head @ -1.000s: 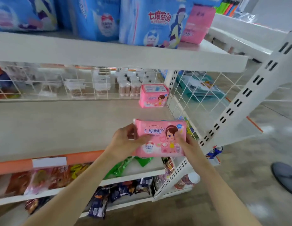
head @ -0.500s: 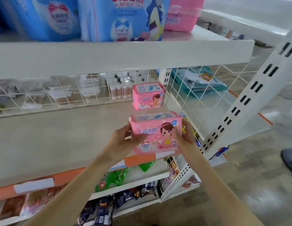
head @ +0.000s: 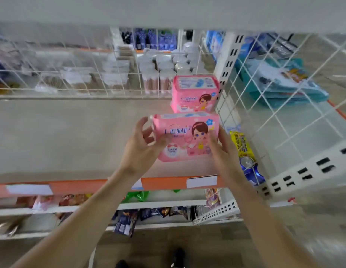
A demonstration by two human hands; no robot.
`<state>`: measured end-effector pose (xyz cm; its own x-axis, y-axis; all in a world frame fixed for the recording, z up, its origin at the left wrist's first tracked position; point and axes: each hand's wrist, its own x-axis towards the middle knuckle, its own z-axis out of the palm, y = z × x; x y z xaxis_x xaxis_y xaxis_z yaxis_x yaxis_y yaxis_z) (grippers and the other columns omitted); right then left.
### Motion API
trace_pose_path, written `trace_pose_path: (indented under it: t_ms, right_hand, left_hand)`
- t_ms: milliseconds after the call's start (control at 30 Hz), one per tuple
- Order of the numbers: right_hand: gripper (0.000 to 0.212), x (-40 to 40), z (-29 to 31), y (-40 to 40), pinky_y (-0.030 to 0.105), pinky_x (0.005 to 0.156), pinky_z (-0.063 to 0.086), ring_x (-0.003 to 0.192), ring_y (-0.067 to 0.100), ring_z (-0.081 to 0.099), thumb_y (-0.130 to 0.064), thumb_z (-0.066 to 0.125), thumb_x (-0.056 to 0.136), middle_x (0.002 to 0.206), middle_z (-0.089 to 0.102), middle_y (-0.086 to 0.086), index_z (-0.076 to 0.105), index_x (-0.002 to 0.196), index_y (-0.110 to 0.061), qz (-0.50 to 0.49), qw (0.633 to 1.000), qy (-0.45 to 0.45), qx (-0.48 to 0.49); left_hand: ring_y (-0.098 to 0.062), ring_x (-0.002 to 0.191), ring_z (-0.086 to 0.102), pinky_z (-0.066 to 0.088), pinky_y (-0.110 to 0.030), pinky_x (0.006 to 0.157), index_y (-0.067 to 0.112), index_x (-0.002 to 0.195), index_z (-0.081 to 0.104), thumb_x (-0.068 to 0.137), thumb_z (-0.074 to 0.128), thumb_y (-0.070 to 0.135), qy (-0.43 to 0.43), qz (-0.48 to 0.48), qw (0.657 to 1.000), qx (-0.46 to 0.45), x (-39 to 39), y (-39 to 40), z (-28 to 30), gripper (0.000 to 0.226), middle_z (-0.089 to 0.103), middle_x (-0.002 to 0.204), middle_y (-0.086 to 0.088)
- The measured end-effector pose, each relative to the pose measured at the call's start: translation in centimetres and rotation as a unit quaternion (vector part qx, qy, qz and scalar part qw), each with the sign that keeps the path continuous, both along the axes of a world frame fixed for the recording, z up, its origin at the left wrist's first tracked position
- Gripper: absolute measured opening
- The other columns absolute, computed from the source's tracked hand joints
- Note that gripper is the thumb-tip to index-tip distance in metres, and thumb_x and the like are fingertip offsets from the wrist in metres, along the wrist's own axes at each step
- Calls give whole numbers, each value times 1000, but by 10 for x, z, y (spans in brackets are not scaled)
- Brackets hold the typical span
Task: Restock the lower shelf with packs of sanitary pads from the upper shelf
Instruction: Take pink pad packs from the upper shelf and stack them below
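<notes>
Two dark shoe tips point(head: 179, 256) at the bottom edge, cut off and blurred. Two bare forearms rising from there. Snack bags point(head: 125, 224) on the bottom tiers smeared by motion, too blurred to count. Left hand point(head: 141, 149) half open, fingers spread and loosely bent, thumb across the front of the near pack point(head: 187, 140); firmness of the hold not clear. Right hand point(head: 221, 149) against that pack's right end, fingers mostly hidden behind it, so grip or mere press not clear. Near pack upright on the lower shelf point(head: 71, 136), just behind the orange strip point(head: 164, 182), beside the right mesh wall point(head: 265, 105). Two pink packs in all: second pack point(head: 195, 93) directly behind the first, upright, in the back right corner. Behind the rear mesh, clear tubs point(head: 158, 76) of swabs, count uncertain. Through the right mesh, teal packs point(head: 284, 84), blurred. Upper shelf point(head: 168, 12) seen only as a pale underside, contents hidden.
</notes>
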<state>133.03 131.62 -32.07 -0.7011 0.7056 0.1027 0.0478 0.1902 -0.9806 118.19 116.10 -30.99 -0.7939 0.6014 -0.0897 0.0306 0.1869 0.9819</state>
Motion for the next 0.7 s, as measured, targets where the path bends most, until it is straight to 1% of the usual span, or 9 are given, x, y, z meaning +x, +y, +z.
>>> trace_pose_path:
  t_ms: [100, 167, 200, 267, 367, 433, 500, 633, 700]
  right_hand:
    - [23, -13, 0, 0, 18, 84, 51, 104, 0, 65, -43, 46, 104, 105, 69, -25, 59, 122, -50, 5, 997, -54, 47]
    - [17, -23, 0, 2, 28, 90, 48, 108, 10, 61, -57, 44, 98, 98, 65, -33, 55, 103, -69, -19, 986, -114, 122]
    - [18, -28, 1, 2, 33, 94, 44, 112, 15, 56, -60, 41, 96, 102, 62, -34, 56, 103, -68, -19, 979, -136, 150]
    - [24, -41, 0, -3, 28, 90, 43, 107, 17, 59, -49, 45, 102, 110, 63, -17, 68, 105, -43, 2, 980, -132, 149]
    - [28, -57, 6, -17, 10, 69, 43, 77, 20, 66, -17, 49, 105, 96, 61, 22, 65, 85, -4, 8, 993, -75, 91]
    - [24, -68, 10, -23, 7, 63, 43, 72, 16, 66, -7, 52, 103, 95, 63, 24, 65, 88, 6, -2, 993, -62, 102]
    - [18, -81, 7, -23, 11, 65, 43, 67, -1, 66, -5, 54, 101, 92, 66, 18, 66, 91, 5, -13, 992, -50, 113]
    - [12, -109, -7, -18, 6, 65, 42, 64, -16, 60, -5, 56, 100, 82, 68, 6, 65, 98, 3, -37, 990, -30, 132]
    - [9, -122, -11, -11, 4, 65, 41, 64, -18, 58, -4, 58, 98, 80, 68, -3, 64, 96, 2, -52, 988, -25, 140]
  left_hand:
    - [-15, 100, 72, 59, -36, 78, 31, 108, 50, 62, 80, 48, -13, 43, 999, 18, -3, -7, -1, 58, 70, 113, 1]
    - [-14, 99, 72, 57, -27, 72, 28, 101, 53, 70, 81, 37, 4, 55, 998, 23, -12, -10, 1, 43, 70, 108, 1]
    - [-12, 97, 72, 55, -22, 69, 27, 100, 54, 75, 83, 31, 15, 62, 998, 27, -18, -12, 2, 39, 70, 104, 2]
    - [-2, 91, 71, 53, -16, 66, 27, 101, 57, 84, 80, 22, 38, 78, 996, 32, -27, -14, 4, 29, 70, 98, 9]
    - [13, 89, 66, 53, -11, 70, 21, 112, 62, 90, 73, 18, 74, 89, 993, 36, -40, -20, 3, 24, 70, 100, 14]
    - [11, 101, 64, 54, -13, 82, 13, 124, 64, 93, 69, 14, 85, 77, 992, 53, -48, -23, 2, 31, 71, 113, 8]
    - [10, 112, 60, 51, -13, 92, 14, 126, 67, 96, 65, 13, 112, 59, 990, 61, -57, -25, 1, 30, 65, 127, 8]
    - [7, 121, 55, 47, -19, 97, 44, 116, 66, 97, 64, 19, 148, 43, 986, 60, -78, -25, -8, 32, 56, 125, 32]
    - [-2, 135, 44, 43, -26, 105, 51, 118, 62, 93, 70, 24, 152, 51, 987, 32, -90, -23, -16, 38, 49, 137, 23]
